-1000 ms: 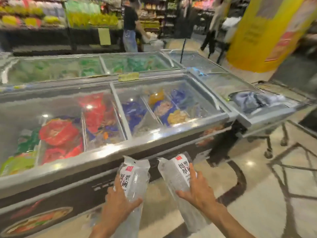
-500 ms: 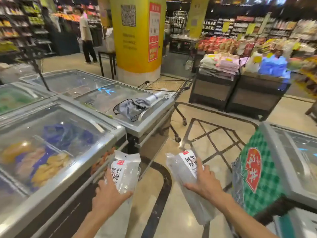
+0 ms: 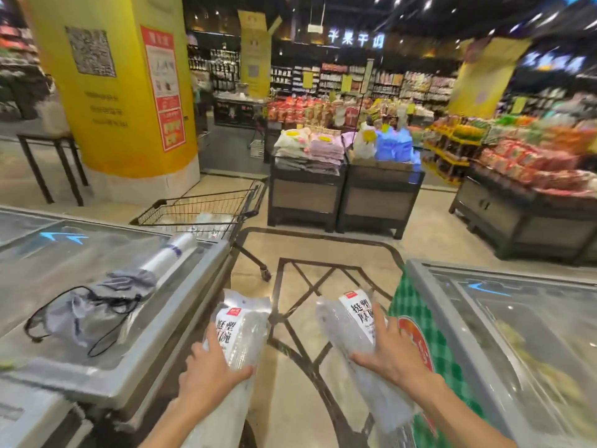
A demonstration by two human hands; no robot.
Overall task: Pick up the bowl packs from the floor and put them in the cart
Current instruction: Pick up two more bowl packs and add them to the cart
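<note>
I carry two clear plastic bowl packs with white labels and black characters. My left hand (image 3: 211, 376) grips the left bowl pack (image 3: 242, 328) around its middle. My right hand (image 3: 392, 357) grips the right bowl pack (image 3: 347, 328) the same way, tilted to the left. Both packs are held at waist height over the floor. The wire shopping cart (image 3: 200, 211) stands ahead, behind the left freezer's far corner, with something clear lying inside it.
A chest freezer (image 3: 135, 367) on my left carries a grey bag (image 3: 93, 305) and a plastic roll (image 3: 168, 253). Another freezer (image 3: 484, 334) with a green checked side is on my right. Display stands (image 3: 342, 195) and a yellow pillar (image 3: 119, 92) lie beyond the cart.
My view has swung right from the freezer front toward the aisle, and the cart has come into view ahead. Both hands keep their hold on the packs.
</note>
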